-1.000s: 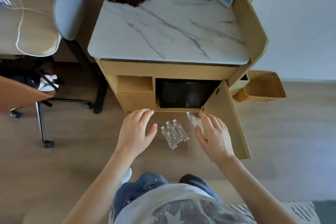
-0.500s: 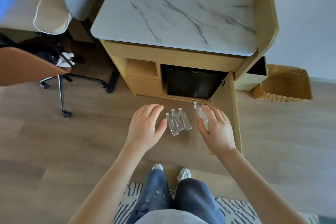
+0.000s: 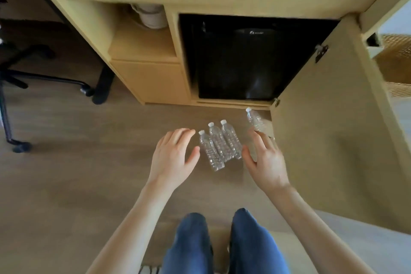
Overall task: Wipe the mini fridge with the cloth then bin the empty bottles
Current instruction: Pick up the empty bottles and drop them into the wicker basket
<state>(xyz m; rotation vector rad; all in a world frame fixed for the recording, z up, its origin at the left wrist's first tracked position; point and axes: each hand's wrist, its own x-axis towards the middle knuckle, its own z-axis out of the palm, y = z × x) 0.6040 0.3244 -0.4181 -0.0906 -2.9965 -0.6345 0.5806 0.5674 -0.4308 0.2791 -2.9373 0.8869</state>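
Note:
Three clear empty bottles with white caps lie side by side on the wooden floor. A fourth bottle lies a little to their right, next to the open cabinet door. My left hand hovers just left of the three, fingers spread and holding nothing. On their right, my right hand is spread too, its fingertips over the lower end of the fourth bottle. The black mini fridge sits in the cabinet behind them, its door closed. The cloth is out of view.
A woven basket stands at the far right behind the cabinet door. An office chair base with castors is at the left. A pale pot sits in the cabinet's open shelf. My knees are at the bottom.
The view has dropped and moved closer, so the marble top and cloth have left the frame. Both hands have stayed spread on either side of the bottles.

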